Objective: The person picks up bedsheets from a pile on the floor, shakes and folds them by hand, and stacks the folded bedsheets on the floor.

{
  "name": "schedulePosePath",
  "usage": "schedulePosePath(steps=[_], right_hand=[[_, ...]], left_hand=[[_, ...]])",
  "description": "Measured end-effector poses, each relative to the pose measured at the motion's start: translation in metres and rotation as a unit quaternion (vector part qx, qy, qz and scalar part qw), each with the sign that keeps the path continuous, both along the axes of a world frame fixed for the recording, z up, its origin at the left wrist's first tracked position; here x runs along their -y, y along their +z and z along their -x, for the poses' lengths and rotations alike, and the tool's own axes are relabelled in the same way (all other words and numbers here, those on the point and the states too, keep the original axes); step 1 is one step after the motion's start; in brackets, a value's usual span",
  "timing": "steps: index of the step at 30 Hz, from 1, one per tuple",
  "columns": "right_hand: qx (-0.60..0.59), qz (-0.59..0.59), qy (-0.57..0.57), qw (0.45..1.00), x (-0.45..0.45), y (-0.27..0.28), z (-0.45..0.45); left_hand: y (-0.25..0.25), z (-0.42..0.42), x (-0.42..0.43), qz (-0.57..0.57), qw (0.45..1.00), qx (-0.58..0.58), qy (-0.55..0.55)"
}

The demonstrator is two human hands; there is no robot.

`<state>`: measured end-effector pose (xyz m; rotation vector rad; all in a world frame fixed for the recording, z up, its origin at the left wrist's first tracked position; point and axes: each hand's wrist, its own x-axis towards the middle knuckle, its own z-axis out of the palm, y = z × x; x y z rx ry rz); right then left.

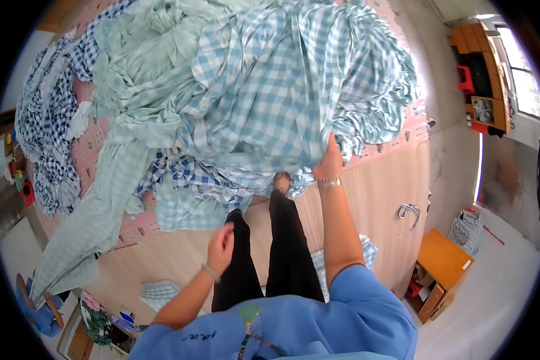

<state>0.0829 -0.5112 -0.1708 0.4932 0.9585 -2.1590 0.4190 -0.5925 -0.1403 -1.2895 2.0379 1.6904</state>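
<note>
A large heap of light blue and white checked cloth [270,78] fills the middle of the pink patterned surface. My right hand [330,161] is closed on the near edge of this cloth and pulls up a fold. My left hand [220,246] hangs in front of my black trouser leg, fingers curled together, with nothing visible in it. Pale green checked cloth [150,66] lies to the left of the blue heap, and one long piece trails down to the lower left. Dark blue checked cloth [204,180] peeks out beneath, near my feet.
More dark blue checked cloth [48,120] is piled at the far left. Folded checked pieces [159,292] lie on the wooden board [366,198], along with a loose grey strip [408,213]. An orange wooden cabinet [444,258] stands right. Another person [39,306] is at lower left.
</note>
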Motion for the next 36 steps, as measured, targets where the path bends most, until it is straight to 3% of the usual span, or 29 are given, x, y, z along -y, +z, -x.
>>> schedulePosePath(steps=[1, 3, 5, 7, 8, 9, 10, 11, 12, 13, 15, 17, 19, 21, 22, 23, 24, 26, 28, 29, 30, 31, 32, 33, 35, 36], right_hand=[[0.004, -0.01, 0.04, 0.999, -0.011, 0.043, -0.017], [-0.122, -0.097, 0.156, 0.975, -0.06, 0.089, -0.069], [-0.039, -0.062, 0.248, 0.966, -0.094, 0.19, -0.126], [-0.026, -0.019, 0.312, 0.95, -0.122, 0.259, -0.194], [-0.075, -0.008, 0.389, 0.918, -0.136, 0.284, -0.222], [-0.123, 0.002, 0.462, 0.878, -0.145, 0.304, -0.244], [-0.144, 0.044, 0.488, 0.86, -0.149, 0.325, -0.262], [-0.164, 0.087, 0.513, 0.838, -0.152, 0.341, -0.279], [-0.19, 0.093, 0.531, 0.821, -0.154, 0.345, -0.294], [-0.188, 0.096, 0.528, 0.823, -0.156, 0.35, -0.305], [-0.181, 0.039, 0.54, 0.821, -0.159, 0.354, -0.317], [-0.183, -0.089, 0.553, 0.808, -0.193, 0.333, -0.297], [-0.195, -0.259, 0.33, 0.886, -0.216, 0.305, -0.272], [-0.138, -0.425, 0.152, 0.882, -0.223, 0.278, -0.254], [-0.141, -0.423, 0.155, 0.881, -0.222, 0.265, -0.242], [-0.06, -0.29, 0.166, 0.941, -0.222, 0.249, -0.232], [0.04, -0.171, 0.178, 0.968, -0.222, 0.234, -0.222], [0.08, -0.142, 0.173, 0.971, -0.239, 0.196, -0.194], [-0.045, -0.334, 0.131, 0.933, -0.28, 0.162, -0.152], [-0.12, -0.456, 0.12, 0.874, -0.304, 0.156, -0.126], [-0.179, -0.474, 0.096, 0.857, -0.327, 0.171, -0.103], [-0.191, -0.345, 0.088, 0.915, -0.341, 0.225, -0.093], [-0.201, -0.212, 0.079, 0.953, -0.358, 0.275, -0.087], [-0.286, -0.252, 0.155, 0.911, -0.373, 0.311, -0.09], [-0.43, -0.285, 0.323, 0.793, -0.396, 0.351, -0.117], [-0.482, -0.282, 0.412, 0.72, -0.409, 0.368, -0.139]], left_hand=[[0.021, 0.022, 0.012, 0.081, 0.992, -0.098, -0.024], [0.074, 0.061, 0.03, 0.174, 0.955, -0.212, -0.112], [0.141, 0.084, 0.026, 0.122, 0.922, -0.266, -0.253], [0.183, 0.071, -0.002, -0.02, 0.86, -0.309, -0.405], [0.21, 0.064, -0.017, -0.086, 0.821, -0.351, -0.443], [0.225, 0.047, -0.032, -0.279, 0.799, -0.329, -0.419], [0.236, 0.032, -0.038, -0.475, 0.779, -0.244, -0.328], [0.246, 0.018, -0.043, -0.645, 0.718, -0.145, -0.217], [0.253, 0.011, -0.045, -0.631, 0.758, -0.054, -0.158], [0.253, 0.006, -0.054, -0.63, 0.759, -0.05, -0.158], [0.242, -0.003, -0.08, -0.449, 0.86, -0.092, -0.224], [0.246, 0.006, -0.1, -0.449, 0.866, -0.121, -0.187], [0.251, 0.009, -0.109, -0.444, 0.868, -0.158, -0.155], [0.265, -0.007, -0.128, -0.277, 0.857, -0.164, -0.402], [0.278, -0.013, -0.143, -0.272, 0.813, -0.247, -0.451], [0.293, -0.018, -0.159, -0.265, 0.761, -0.325, -0.496], [0.305, -0.019, -0.175, -0.263, 0.763, -0.324, -0.494], [0.318, -0.01, -0.203, -0.294, 0.68, -0.256, -0.621], [0.316, 0.001, -0.22, -0.285, 0.687, -0.254, -0.618], [0.315, 0.012, -0.226, -0.276, 0.691, -0.256, -0.617], [0.314, 0.025, -0.226, -0.211, 0.753, -0.237, -0.577], [0.313, 0.043, -0.223, -0.142, 0.805, -0.215, -0.535], [0.313, 0.065, -0.22, 0.097, 0.817, -0.237, -0.517], [0.302, 0.088, -0.229, 0.205, 0.834, -0.335, -0.388], [0.297, 0.134, -0.255, 0.308, 0.816, -0.424, -0.245], [0.305, 0.155, -0.273, 0.415, 0.734, -0.439, -0.309]])
